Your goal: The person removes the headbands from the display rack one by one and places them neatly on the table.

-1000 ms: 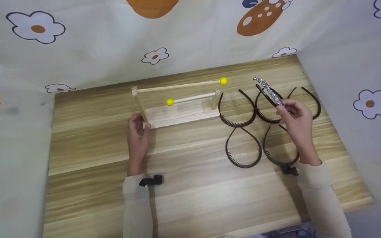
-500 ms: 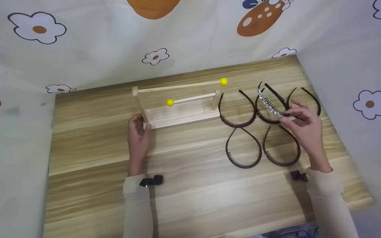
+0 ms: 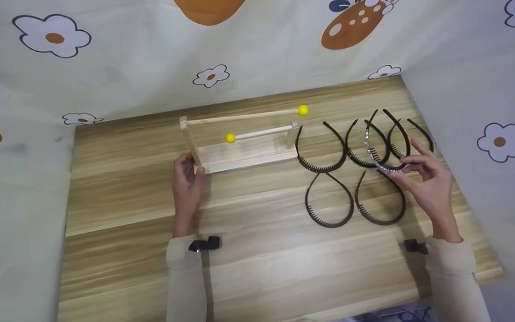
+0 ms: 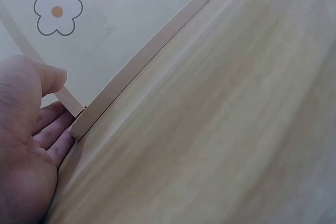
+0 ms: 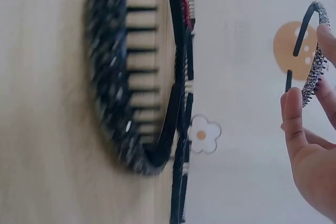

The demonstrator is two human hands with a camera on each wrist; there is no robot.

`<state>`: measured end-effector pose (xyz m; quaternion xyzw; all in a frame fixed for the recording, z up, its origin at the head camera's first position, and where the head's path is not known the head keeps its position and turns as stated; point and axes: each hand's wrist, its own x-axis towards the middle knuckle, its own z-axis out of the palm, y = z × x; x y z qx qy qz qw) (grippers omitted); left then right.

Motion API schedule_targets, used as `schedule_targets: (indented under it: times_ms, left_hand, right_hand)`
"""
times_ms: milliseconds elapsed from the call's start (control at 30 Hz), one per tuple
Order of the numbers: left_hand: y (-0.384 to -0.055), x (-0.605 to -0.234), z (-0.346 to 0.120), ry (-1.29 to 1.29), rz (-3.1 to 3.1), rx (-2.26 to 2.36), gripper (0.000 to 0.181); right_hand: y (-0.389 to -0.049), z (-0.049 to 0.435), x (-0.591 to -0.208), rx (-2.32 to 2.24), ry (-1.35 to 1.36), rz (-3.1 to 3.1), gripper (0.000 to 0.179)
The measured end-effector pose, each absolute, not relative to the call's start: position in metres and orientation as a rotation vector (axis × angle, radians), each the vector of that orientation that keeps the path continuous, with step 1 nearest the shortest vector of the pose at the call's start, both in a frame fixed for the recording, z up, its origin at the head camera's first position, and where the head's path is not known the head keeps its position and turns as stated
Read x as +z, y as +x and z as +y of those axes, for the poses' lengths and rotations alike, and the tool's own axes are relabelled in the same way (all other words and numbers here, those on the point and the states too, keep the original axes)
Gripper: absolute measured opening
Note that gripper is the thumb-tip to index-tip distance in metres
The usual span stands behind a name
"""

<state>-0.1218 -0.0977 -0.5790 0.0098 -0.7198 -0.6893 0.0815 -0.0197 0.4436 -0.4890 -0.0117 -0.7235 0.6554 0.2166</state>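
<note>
In the head view my left hand (image 3: 187, 183) grips the near left corner of a pale wooden rack (image 3: 248, 158), thumb in front and fingers behind its upright. This rack has two dowel bars tipped with yellow balls, and no headbands hang on them. My right hand (image 3: 432, 192) pinches a silver glittery headband (image 3: 367, 139) between thumb and fingers, its ends pointing away from me. The held headband overlaps two dark toothed headbands in this view. In the right wrist view the glittery headband (image 5: 315, 72) shows small teeth along its inner side.
Several dark headbands lie on the wood-grain table right of the rack, among them a front left one (image 3: 352, 205) and a front right one (image 3: 404, 201). A patterned cloth (image 3: 141, 67) rises behind the table and along both sides.
My right hand has moved right and toward me with the glittery headband, which has turned from slanting edge-on to showing its open loop. The left hand and rack have stayed put.
</note>
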Motion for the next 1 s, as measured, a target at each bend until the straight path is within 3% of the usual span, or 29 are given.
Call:
schedule_targets:
  times_ms: [600,1000]
  left_hand:
    - [-0.122,-0.578,-0.098,0.061,-2.209,-2.042,0.046]
    - [-0.121,-0.576,-0.099,0.042,-2.178,-2.046,0.048]
  right_hand:
    - [0.027,0.514,-0.501,1.226,-0.261,-2.532,0.04]
    - [0.057,0.549,-0.504,1.075,-0.41,-2.71,0.038]
